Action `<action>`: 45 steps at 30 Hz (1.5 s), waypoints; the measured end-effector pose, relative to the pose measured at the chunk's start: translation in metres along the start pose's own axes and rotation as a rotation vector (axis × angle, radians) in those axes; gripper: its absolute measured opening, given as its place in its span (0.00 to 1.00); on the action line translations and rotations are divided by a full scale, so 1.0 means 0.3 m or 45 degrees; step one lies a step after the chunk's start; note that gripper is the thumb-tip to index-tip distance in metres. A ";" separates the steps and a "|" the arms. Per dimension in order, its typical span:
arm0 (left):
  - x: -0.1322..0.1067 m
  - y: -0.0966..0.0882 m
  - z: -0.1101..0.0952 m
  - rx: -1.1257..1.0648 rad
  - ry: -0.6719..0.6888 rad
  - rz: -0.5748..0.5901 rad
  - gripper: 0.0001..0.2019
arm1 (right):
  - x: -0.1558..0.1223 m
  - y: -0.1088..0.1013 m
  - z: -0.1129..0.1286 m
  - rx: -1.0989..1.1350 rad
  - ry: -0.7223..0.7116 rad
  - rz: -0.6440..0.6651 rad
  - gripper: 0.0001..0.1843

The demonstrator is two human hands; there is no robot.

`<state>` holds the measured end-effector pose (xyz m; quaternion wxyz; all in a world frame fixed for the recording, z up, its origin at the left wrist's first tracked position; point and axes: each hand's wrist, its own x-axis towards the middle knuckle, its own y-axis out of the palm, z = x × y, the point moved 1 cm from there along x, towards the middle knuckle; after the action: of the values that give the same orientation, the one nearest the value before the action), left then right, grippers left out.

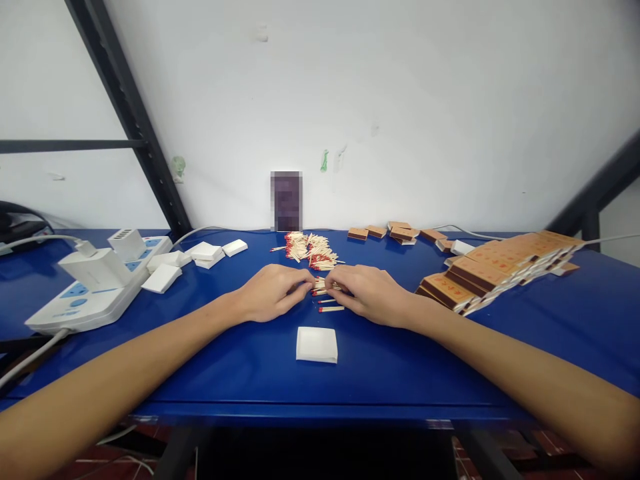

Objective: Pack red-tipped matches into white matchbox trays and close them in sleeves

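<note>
My left hand point(274, 292) and my right hand point(374, 293) face each other over the middle of the table. Between their fingertips lies a small bunch of red-headed matches point(319, 287). The left fingers are bent at the head ends, and the right fingers curl over the other ends. Just below the bunch, a few loose matches point(332, 309) lie flat on the blue surface. Nearer to me sits a white matchbox tray point(317, 345); whether its open side faces up I cannot tell. Beyond my hands spreads a larger heap of matches point(320, 255).
At the right stand stacked brown matchboxes point(493, 257), with several more boxes point(403, 232) along the wall. White trays point(205, 251) lie at the left beside a power strip point(100, 293) with plugs. A blurred dark rectangle point(287, 201) is upright at the back.
</note>
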<state>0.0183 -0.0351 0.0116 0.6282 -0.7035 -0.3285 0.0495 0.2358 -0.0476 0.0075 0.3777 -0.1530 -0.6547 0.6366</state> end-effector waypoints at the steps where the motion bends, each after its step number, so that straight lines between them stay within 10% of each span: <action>1: -0.001 -0.002 -0.004 0.038 -0.011 0.012 0.15 | -0.004 -0.002 0.001 0.018 0.007 -0.006 0.06; 10: -0.022 -0.022 -0.020 0.178 -0.270 0.023 0.20 | -0.025 -0.023 0.015 0.096 0.010 0.075 0.07; 32: -0.006 -0.025 -0.028 0.084 0.032 0.099 0.16 | -0.044 -0.036 0.055 0.223 -0.118 0.133 0.08; 45: -0.008 -0.014 -0.016 0.203 0.067 0.179 0.21 | -0.032 -0.007 0.005 0.045 0.137 0.056 0.12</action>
<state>0.0172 -0.0405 0.0156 0.6855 -0.6738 -0.2568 0.1009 0.2417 -0.0553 0.0066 0.4008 -0.1949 -0.6187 0.6470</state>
